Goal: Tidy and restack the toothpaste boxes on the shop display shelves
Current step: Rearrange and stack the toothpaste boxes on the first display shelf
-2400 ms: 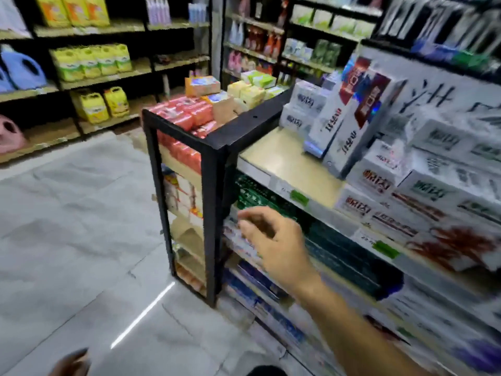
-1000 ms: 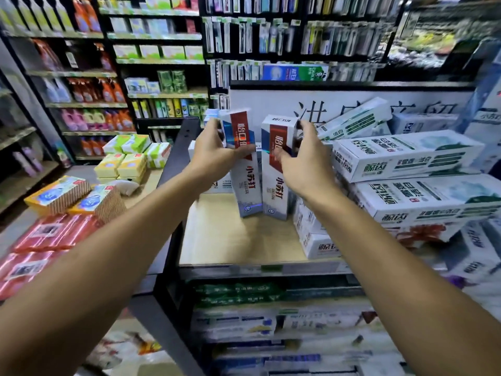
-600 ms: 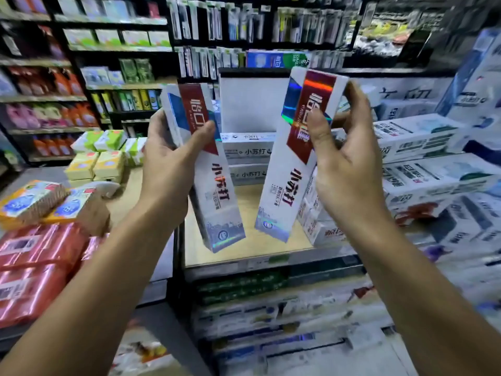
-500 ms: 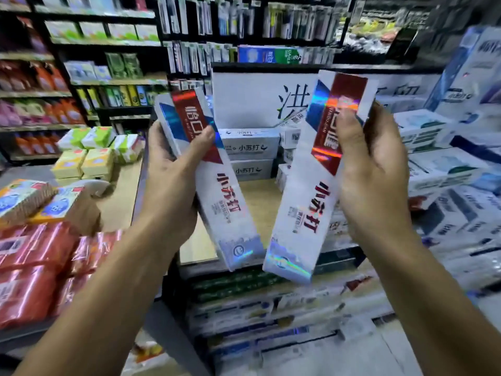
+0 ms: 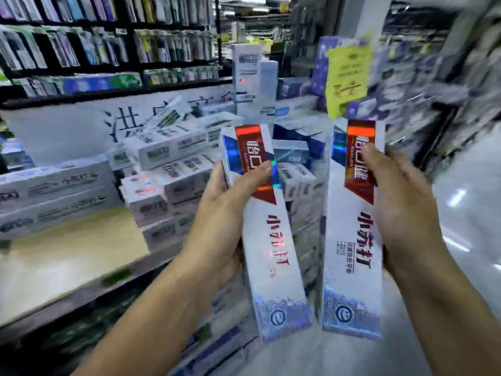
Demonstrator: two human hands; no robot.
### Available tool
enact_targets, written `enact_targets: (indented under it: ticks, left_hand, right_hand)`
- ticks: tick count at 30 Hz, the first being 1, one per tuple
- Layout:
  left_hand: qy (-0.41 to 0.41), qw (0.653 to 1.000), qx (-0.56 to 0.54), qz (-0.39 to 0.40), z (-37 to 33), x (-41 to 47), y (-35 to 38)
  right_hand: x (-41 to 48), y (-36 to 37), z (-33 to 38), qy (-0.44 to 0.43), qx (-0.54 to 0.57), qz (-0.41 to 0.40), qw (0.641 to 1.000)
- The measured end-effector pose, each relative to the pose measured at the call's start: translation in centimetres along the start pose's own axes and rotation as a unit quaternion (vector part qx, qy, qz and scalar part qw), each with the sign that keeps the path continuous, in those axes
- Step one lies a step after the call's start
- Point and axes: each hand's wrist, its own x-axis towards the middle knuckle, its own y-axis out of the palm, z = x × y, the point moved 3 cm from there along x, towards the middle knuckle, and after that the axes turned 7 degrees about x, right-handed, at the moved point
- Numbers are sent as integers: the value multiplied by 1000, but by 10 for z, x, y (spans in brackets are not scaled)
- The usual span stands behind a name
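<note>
Each of my hands holds one long white toothpaste box with a red and blue holographic top, both upright in the air in front of the shelf. My left hand (image 5: 225, 210) grips the left box (image 5: 273, 256) from its left side, thumb across the red band. My right hand (image 5: 401, 207) grips the right box (image 5: 352, 248) from its right side. The two boxes are a little apart. Behind them, white toothpaste boxes (image 5: 173, 169) lie in an untidy pile on the wooden display shelf (image 5: 62, 256). A neater stack of two white boxes (image 5: 54, 196) lies at the left.
A tall white box (image 5: 248, 82) stands upright behind the pile. A yellow price tag (image 5: 347, 77) hangs at upper right. Racks of toothbrushes (image 5: 108, 44) fill the back wall. Lower shelves (image 5: 89, 329) hold more boxes. Pale floor (image 5: 466, 213) shows at the right. The picture is motion-blurred.
I have lifted both upright boxes off the shelf and drawn them toward me. My view has swung right, so the shelf's bare wood now lies at the left.
</note>
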Motion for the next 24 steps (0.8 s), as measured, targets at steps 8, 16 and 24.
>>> enact_targets:
  ticks: [8, 16, 24]
  left_hand:
    - [-119, 991, 22, 53, 118, 52, 221]
    - [-191, 975, 32, 113, 212, 116, 381]
    - [-248, 949, 6, 192, 312, 232, 537]
  right_hand:
    - [55, -230, 34, 87, 0, -136, 987]
    - [122, -385, 35, 120, -22, -219, 968]
    - [246, -511, 28, 139, -75, -280, 947]
